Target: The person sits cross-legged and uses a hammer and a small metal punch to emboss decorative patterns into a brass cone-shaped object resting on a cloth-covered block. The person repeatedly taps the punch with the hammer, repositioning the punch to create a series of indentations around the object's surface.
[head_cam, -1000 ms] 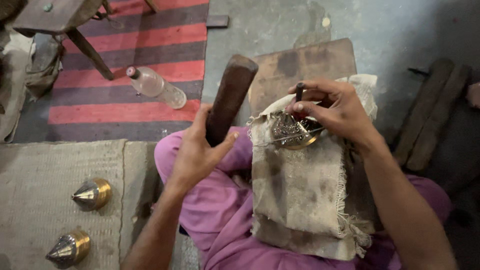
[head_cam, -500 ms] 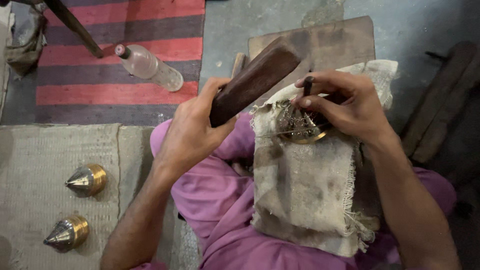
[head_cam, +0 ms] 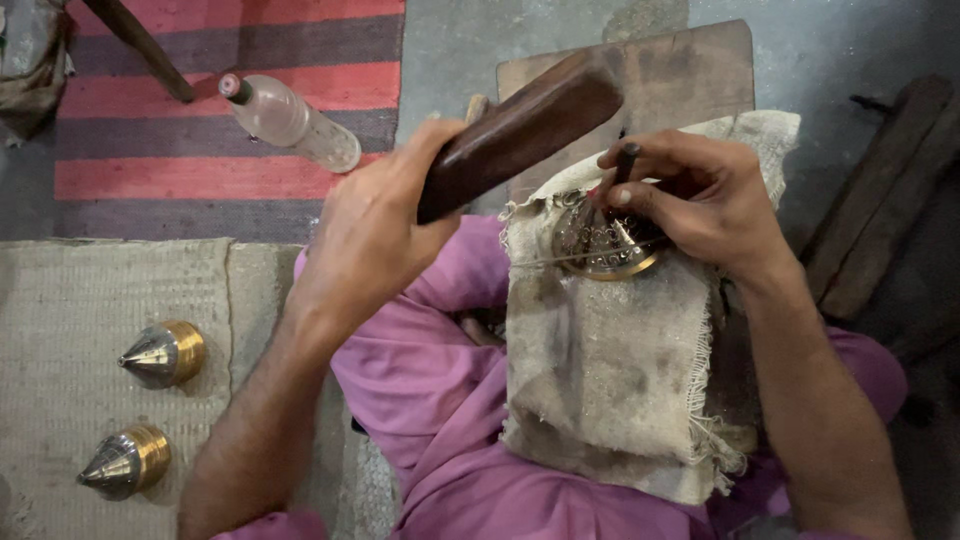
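My left hand (head_cam: 375, 235) grips a dark wooden mallet (head_cam: 520, 130), whose head is tilted toward the right, above the work. My right hand (head_cam: 700, 200) pinches a thin metal punch (head_cam: 622, 165) upright on a round pierced brass piece (head_cam: 605, 245). The brass piece rests on a coarse, stained cloth (head_cam: 610, 370) draped over my lap, which is covered in pink fabric (head_cam: 430, 400). A wooden block (head_cam: 680, 70) lies just beyond the cloth.
Two cone-shaped brass and silver pieces (head_cam: 160, 352) (head_cam: 125, 462) lie on a woven beige mat (head_cam: 60, 330) at the left. A plastic bottle (head_cam: 290, 122) lies on a red striped rug (head_cam: 220, 100). Dark wooden planks (head_cam: 880, 200) sit at the right.
The mallet has swung down from upright to a slant, its head now close above the punch. The right hand has stayed on the brass piece.
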